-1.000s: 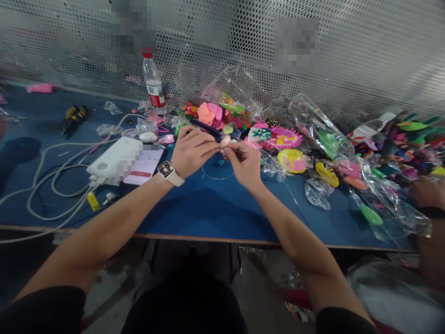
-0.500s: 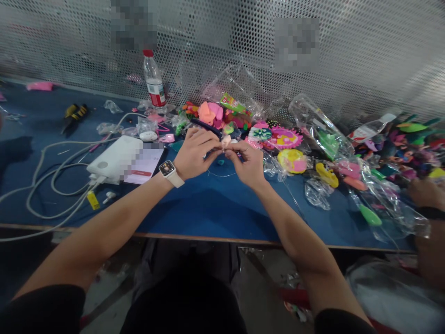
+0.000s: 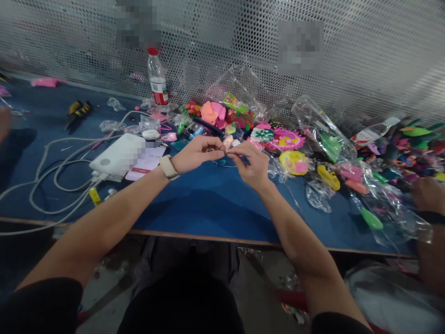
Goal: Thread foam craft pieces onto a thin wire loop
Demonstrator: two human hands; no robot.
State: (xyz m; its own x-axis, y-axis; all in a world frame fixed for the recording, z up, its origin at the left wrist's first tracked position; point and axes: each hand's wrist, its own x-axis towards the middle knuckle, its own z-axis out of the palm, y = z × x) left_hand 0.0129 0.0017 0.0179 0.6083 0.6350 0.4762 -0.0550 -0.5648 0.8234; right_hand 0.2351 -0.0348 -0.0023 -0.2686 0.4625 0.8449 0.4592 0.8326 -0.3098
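Observation:
My left hand, with a pale watch strap at its wrist, is closed with thumb and forefinger pinched. Opposite it, my right hand pinches too, and the fingertips of both almost meet above the blue table. What they hold is too small to make out; a thin pale strand shows faintly below the fingertips. Just behind the hands lie a peach-coloured piece and a heap of bright foam-like pieces. A yellow and pink piece lies right of my right hand.
A white power bank with cables and a lit phone lie on the left. Behind them are pliers and a bottle by the mesh panel. Plastic bags and another person's hand are at right.
My left hand has turned, so its watch face no longer shows, and its fingers have curled more. Both hands stay pinched close together. The view has shifted slightly.

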